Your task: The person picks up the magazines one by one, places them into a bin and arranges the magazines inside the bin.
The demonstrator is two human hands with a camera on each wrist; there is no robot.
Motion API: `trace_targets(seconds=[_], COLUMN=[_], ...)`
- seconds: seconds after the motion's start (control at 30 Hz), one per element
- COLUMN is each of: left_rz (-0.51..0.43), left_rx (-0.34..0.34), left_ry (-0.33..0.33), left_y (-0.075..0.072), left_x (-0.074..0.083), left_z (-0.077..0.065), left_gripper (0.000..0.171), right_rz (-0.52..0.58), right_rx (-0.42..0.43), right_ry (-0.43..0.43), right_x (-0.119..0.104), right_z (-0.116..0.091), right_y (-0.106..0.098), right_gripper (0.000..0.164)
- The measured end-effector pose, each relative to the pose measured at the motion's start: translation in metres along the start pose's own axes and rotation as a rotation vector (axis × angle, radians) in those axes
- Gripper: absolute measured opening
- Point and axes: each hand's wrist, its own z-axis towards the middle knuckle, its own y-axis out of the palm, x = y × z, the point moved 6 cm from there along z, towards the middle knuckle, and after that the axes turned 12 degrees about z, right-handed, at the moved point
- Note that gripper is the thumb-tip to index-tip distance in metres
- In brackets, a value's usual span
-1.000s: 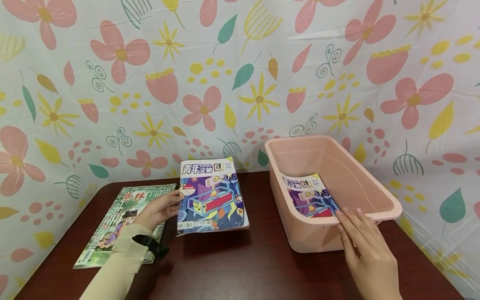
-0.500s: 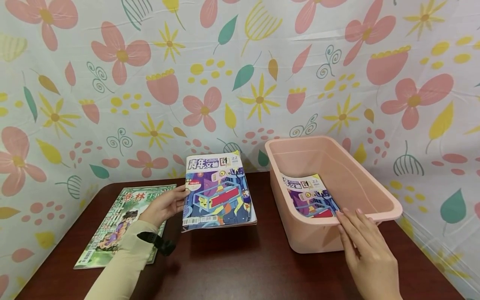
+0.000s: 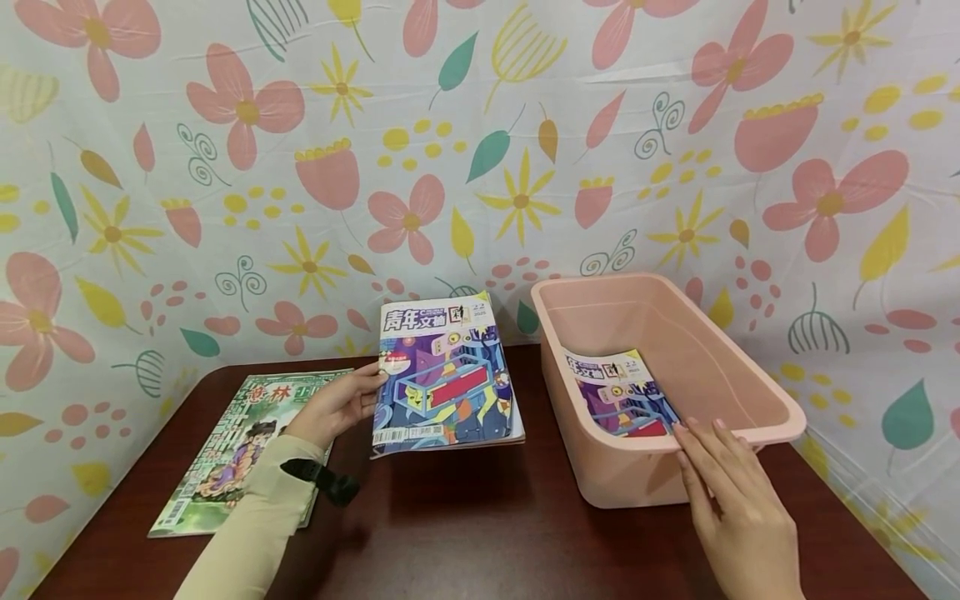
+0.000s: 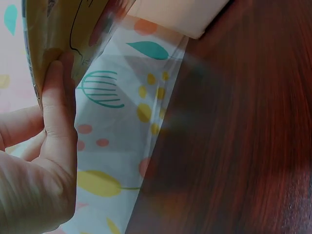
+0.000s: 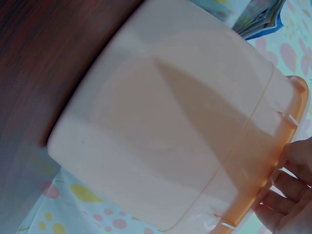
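Observation:
My left hand (image 3: 341,408) pinches the left edge of a purple-and-blue magazine (image 3: 450,375), which hangs in the air above the table, its cover facing me. In the left wrist view, the thumb and fingers (image 4: 56,102) clasp the magazine's edge (image 4: 58,34) from both sides. My right hand (image 3: 738,508) rests on the near rim of a pink plastic bin (image 3: 622,475), its fingers laid over the edge. The right wrist view shows those fingertips (image 5: 273,204) at the rim, beside the bin's outer wall (image 5: 146,122). A magazine with the same cover (image 3: 618,392) lies inside the bin.
Green magazines (image 3: 232,467) lie on the left of the dark wooden table (image 3: 465,533), partly behind my left forearm. A floral curtain (image 3: 450,150) hangs right behind the table. The bin stands on the table's right side, its walls rising well above the surface.
My left hand has carried the magazine to the right and slightly up, towards the bin. My right hand has stayed on the rim, and the bin has not moved.

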Motion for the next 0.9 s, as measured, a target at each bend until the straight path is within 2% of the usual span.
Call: trace_targets(seconds=[0.2, 0.47, 0.63, 0.77, 0.9], left_rz=[0.002, -0.004, 0.002, -0.004, 0.001], left_rx=[-0.015, 0.001, -0.021, -0.043, -0.035], left_ry=[0.019, 0.015, 0.024, 0.036, 0.049], left_y=[0.007, 0.013, 0.017, 0.023, 0.027], left_x=[0.004, 0.008, 0.012, 0.015, 0.020], left_z=[-0.001, 0.003, 0.004, 0.005, 0.002], left_gripper=[0.054, 0.053, 0.053, 0.053, 0.052], right_rz=[0.027, 0.020, 0.018, 0.033, 0.038], right_rx=[0.066, 0.053, 0.041, 0.072, 0.082], right_ry=[-0.034, -0.019, -0.014, -0.024, -0.030], right_x=[0.000, 0.001, 0.001, -0.001, -0.002], right_z=[0.000, -0.001, -0.001, 0.000, 0.002], right_y=[0.000, 0.000, 0.001, 0.000, -0.001], right_gripper=[0.051, 0.051, 0.052, 0.050, 0.049])
